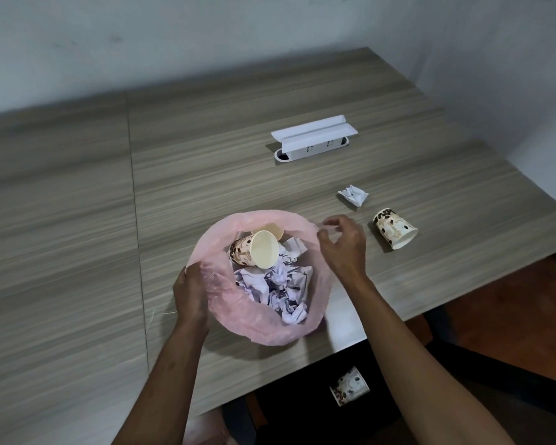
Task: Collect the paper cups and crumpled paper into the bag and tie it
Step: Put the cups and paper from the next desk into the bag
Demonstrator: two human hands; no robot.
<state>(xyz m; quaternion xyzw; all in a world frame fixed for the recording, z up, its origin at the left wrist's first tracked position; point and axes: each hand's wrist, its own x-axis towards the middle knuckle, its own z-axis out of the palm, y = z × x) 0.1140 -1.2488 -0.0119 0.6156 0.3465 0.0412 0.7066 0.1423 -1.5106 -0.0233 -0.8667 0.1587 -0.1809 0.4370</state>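
We held the thin pink plastic bag (257, 319) open at the centre of the frame, mid-collection: paper cups and crumpled white paper already lay inside. Our left hand (191, 289) gripped its near-left rim; our right hand (344, 244) pinched the right rim. On the wood-grain tabletop (77, 236) to the right lay a coffee-bean-printed paper cup (394, 228) and a crumpled white paper wad (353, 194), likely next, needing the right hand freed. Another printed cup (349, 386) lay below the table edge.
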